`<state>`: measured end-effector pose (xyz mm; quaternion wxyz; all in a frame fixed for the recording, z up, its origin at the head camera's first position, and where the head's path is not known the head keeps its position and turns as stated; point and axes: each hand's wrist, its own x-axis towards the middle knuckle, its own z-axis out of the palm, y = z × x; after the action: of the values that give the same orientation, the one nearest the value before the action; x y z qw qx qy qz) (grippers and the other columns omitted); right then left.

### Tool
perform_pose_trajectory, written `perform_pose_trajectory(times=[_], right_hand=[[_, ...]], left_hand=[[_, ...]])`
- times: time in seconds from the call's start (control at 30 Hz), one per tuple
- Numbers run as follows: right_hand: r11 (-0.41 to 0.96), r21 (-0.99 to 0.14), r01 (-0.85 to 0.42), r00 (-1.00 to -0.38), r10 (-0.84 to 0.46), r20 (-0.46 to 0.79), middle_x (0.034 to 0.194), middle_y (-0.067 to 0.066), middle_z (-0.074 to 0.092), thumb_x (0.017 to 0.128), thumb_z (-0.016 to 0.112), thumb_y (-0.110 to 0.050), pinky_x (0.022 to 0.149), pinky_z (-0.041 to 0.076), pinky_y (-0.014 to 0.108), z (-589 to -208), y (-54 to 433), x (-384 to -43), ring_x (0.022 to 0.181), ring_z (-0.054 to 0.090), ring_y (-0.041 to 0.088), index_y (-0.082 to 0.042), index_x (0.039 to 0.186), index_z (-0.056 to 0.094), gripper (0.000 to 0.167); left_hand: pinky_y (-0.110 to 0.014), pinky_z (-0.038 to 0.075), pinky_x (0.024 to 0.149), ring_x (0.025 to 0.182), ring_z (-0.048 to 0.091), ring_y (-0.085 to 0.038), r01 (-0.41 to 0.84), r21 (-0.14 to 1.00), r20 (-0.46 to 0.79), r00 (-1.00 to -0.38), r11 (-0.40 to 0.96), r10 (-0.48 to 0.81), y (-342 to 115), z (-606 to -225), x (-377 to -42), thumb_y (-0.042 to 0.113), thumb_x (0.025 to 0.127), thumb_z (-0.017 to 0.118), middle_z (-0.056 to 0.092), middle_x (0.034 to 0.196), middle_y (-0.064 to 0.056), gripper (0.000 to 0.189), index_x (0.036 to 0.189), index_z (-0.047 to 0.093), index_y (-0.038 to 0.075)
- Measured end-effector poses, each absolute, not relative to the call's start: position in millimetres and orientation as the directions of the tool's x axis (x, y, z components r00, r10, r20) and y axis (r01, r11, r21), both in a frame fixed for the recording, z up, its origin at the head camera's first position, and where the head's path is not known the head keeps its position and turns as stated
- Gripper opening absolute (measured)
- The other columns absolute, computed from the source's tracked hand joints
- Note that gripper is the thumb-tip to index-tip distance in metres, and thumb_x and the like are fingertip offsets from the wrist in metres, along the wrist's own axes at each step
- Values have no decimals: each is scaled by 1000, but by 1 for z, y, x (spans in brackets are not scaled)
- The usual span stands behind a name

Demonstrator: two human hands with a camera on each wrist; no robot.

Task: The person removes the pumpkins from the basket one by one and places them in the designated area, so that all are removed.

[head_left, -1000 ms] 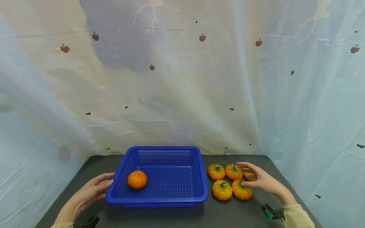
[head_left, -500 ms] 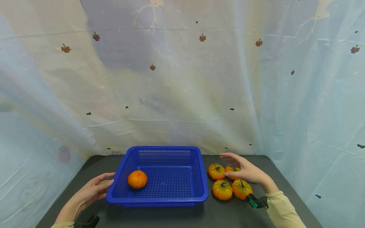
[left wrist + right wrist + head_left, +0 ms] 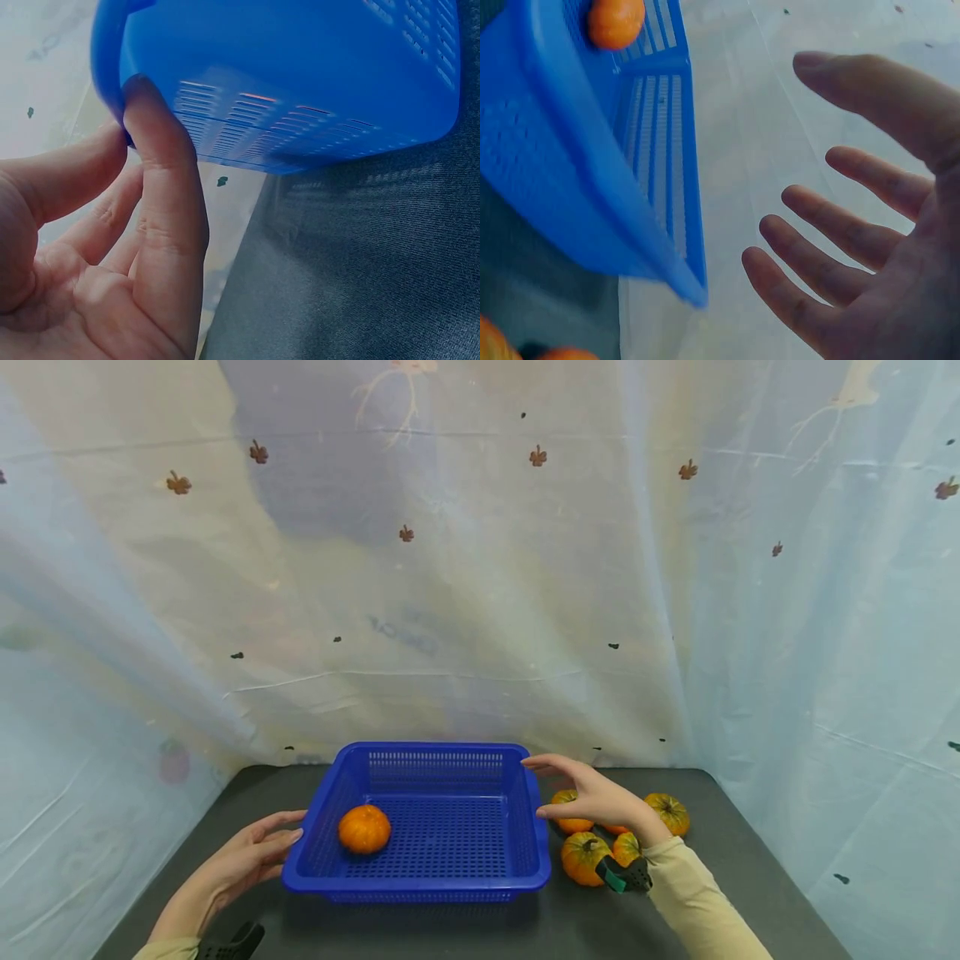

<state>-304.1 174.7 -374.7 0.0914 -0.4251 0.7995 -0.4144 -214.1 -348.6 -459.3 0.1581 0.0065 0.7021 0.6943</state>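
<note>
A blue plastic basket (image 3: 416, 887) stands on the dark table with one orange pumpkin (image 3: 364, 829) lying in its left part. At its left side, my left hand (image 3: 243, 862) pinches the rim between thumb and index finger, as the left wrist view shows. My right hand (image 3: 588, 793) hovers by the basket's right rim, its fingers spread and holding nothing. In the right wrist view a gap separates the right fingers (image 3: 810, 270) from the basket wall (image 3: 562, 187). Several yellow-orange pumpkins (image 3: 583, 860) sit right of the basket, some partly hidden under the right hand and wrist.
One pumpkin (image 3: 667, 814) sits farthest right, beyond the right forearm. The dark tabletop (image 3: 450, 935) ends at a pale printed curtain (image 3: 465, 610) behind and on both sides. Black bands (image 3: 630, 874) are on both wrists.
My right hand has moved left from above the pumpkins to the basket's right rim, with nothing in it. The left hand and the basket have stayed in place.
</note>
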Motion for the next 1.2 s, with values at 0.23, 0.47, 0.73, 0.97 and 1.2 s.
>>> perform_pose_trajectory(times=[0.23, 0.47, 0.73, 0.97, 1.2], right_hand=[[254, -726, -640, -551, -809, 204, 144, 2, 41, 87, 73, -21, 101, 39, 50, -374, 137, -308, 128, 44, 24, -21, 143, 40, 65], [243, -718, -653, -523, -830, 195, 143, 3, 42, 88, 71, -14, 101, 38, 50, -370, 107, -304, 127, 44, 25, -16, 142, 40, 63], [234, -676, -698, -482, -852, 203, 142, 2, 44, 86, 74, -23, 101, 41, 41, -377, 76, -313, 126, 44, 14, -21, 140, 44, 62], [258, -651, -714, -475, -862, 179, 142, 0, 45, 86, 73, -26, 101, 41, 38, -379, 50, -314, 126, 45, 12, -19, 141, 44, 62], [240, -661, -711, -455, -874, 172, 141, 0, 45, 87, 72, -27, 101, 41, 35, -384, 29, -318, 126, 45, 13, -20, 140, 45, 61]], left_hand=[[-47, 50, 88, 106, 62, -31, -210, 977, -212, -951, 33, 227, -348, -460, -214, 28, 100, 52, 62, 120, -11, 61, 148, 25, 2], [-46, 51, 87, 105, 62, -30, -197, 980, -197, -951, 25, 240, -348, -459, -215, 27, 101, 51, 62, 119, -11, 58, 147, 26, 2], [-46, 51, 86, 103, 63, -30, -203, 979, -203, -952, 23, 228, -348, -460, -215, 27, 101, 51, 63, 117, -12, 58, 147, 27, 2], [-45, 52, 86, 103, 63, -30, -202, 979, -197, -951, 5, 239, -350, -461, -214, 26, 101, 50, 64, 117, -10, 56, 147, 27, 3], [-45, 52, 86, 103, 63, -30, -191, 981, -188, -952, 8, 240, -349, -460, -214, 25, 101, 50, 63, 117, -10, 56, 147, 27, 2]])
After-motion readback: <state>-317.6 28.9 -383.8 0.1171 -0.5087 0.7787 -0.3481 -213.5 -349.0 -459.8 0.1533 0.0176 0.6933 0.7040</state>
